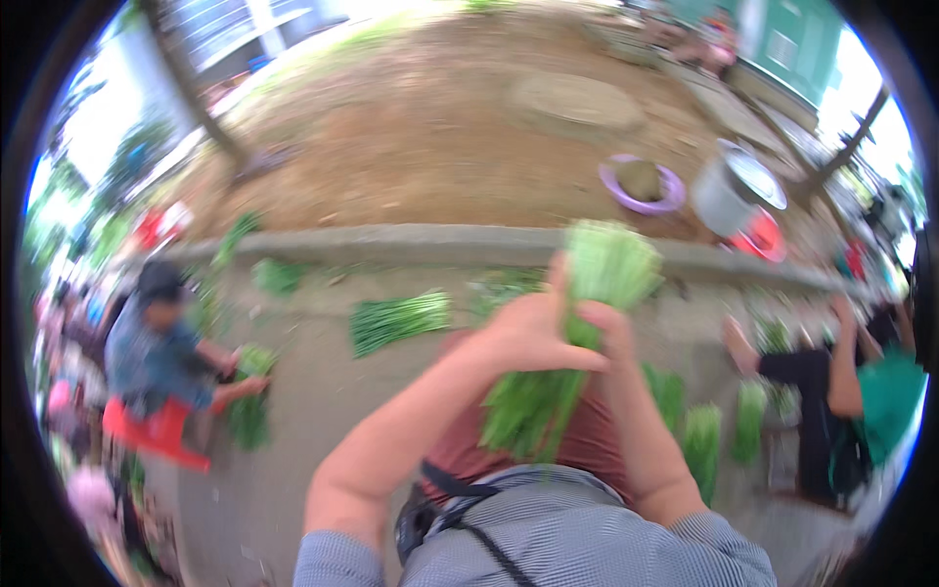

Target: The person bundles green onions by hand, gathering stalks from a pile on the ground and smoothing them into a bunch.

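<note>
In front of my lap, both hands are around a thick bundle of long green leafy herbs [612, 268]. Its pale cut stem ends point up and away from me; the leaves hang down over my thighs. My left hand [539, 326] wraps the bundle from the left, thumb across the front and one finger straight along its side. From the right, my right hand [612, 330] grips it with the thumb over the stems. Some fingers are hidden behind the bundle, and the view is blurred. A flat bunch of thin green stalks [402, 321] lies on the concrete ahead.
More herb bundles [702, 447] lie to my right. A person on a red plastic stool [154, 433] handles greens at left; another person [843, 396] sits at right. Beyond a concrete curb [411, 244] stand a purple basin [631, 202], a large metal pot [733, 187] and a red basin [763, 238].
</note>
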The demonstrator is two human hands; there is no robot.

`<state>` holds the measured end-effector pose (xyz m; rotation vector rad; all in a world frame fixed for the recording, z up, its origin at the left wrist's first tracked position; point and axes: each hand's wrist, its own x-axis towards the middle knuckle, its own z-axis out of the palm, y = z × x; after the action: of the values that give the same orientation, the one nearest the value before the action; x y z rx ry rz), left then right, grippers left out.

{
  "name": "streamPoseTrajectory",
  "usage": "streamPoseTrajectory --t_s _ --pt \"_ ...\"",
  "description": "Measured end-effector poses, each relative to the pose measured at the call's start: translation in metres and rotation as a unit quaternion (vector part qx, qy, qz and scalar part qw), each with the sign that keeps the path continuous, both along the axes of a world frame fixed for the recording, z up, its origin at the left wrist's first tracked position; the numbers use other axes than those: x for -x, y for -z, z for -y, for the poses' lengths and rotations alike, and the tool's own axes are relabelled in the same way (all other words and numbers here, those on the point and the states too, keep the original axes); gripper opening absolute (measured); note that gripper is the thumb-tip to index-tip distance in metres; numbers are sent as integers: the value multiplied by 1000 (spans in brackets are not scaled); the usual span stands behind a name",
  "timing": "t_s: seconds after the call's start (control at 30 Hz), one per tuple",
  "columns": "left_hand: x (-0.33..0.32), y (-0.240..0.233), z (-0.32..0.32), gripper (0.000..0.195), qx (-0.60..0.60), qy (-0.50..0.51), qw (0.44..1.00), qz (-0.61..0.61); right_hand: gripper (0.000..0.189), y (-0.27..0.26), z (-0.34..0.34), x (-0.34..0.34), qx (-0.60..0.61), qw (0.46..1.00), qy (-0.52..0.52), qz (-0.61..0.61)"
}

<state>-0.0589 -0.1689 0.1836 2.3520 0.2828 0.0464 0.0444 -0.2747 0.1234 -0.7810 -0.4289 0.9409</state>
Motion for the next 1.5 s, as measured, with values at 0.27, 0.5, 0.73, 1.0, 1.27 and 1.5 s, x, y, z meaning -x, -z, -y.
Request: streamPoseTrajectory --t_s 0.27,0.5,0.73,1.0,1.27,1.5 --pt "-13 -7 15 133 -110 -7 991 -77 59 25 0 -8 -108 990 -2 -93" --pt "-18 6 25 133 -159 3 983 -87 58 31 11 -4 -133 986 22 -95" --pt "-38 -8 36 130 -171 35 979 -104 51 15 23 -14 -106 987 87 -83" --pt "-56 -15 47 140 -187 14 979 -78 46 15 34 -31 -133 978 89 -136" --pt "-49 41 43 141 180 82 976 93 54 41 37 -14 -109 975 191 -32" --pt "-45 60 48 143 194 81 967 145 57 28 47 -10 -99 978 179 39"
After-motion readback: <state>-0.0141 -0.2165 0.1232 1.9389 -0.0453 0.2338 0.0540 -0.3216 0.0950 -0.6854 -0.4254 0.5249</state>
